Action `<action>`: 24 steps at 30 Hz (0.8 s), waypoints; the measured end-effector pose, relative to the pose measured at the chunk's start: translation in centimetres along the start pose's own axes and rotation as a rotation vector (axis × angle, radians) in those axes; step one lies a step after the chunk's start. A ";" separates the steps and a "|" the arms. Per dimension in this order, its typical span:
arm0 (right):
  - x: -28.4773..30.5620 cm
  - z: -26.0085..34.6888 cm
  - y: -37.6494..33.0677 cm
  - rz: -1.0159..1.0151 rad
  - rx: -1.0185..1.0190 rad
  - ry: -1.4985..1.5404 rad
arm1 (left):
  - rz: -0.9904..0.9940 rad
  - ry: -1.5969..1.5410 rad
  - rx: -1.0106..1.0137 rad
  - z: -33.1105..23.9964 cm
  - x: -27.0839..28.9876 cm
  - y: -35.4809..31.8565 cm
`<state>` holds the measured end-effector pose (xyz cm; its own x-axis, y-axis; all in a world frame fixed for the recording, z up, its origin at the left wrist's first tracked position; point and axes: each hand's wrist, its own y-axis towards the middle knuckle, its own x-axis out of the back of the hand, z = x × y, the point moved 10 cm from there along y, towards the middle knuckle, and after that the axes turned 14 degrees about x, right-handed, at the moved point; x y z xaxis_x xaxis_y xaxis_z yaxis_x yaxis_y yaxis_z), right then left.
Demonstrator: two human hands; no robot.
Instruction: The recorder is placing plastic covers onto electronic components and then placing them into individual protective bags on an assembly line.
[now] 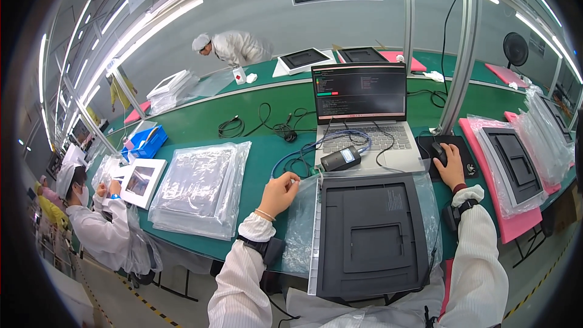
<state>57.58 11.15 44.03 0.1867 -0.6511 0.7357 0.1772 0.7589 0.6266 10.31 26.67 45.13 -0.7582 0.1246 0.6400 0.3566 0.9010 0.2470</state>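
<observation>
Dark-grey rectangular plastic panel (pixel 375 240) lies at lower centre of the frame, with stepped recess and white left edge. We curl our left hand (pixel 279 195), but cannot tell if its fingers hold anything; our right fingers hold a black rounded mouse (pixel 439 153).

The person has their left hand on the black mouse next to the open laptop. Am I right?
Not quite! The head view shows the right hand on the black mouse next to the open laptop, not the left hand.
</observation>
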 end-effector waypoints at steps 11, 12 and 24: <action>0.0 0.1 0.0 -0.004 0.007 -0.008 | -0.022 0.015 -0.047 0.2 0.0 -0.1; 0.0 0.2 0.0 -0.001 -0.003 -0.004 | -0.027 0.012 -0.069 -0.2 -0.1 -0.1; 0.1 0.2 0.0 -0.002 -0.004 -0.008 | -0.008 0.020 -0.054 -0.2 -0.2 -0.1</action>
<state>57.44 11.05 44.17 0.1783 -0.6524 0.7366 0.1810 0.7576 0.6272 10.58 26.45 45.11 -0.7504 0.1084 0.6520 0.3798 0.8781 0.2911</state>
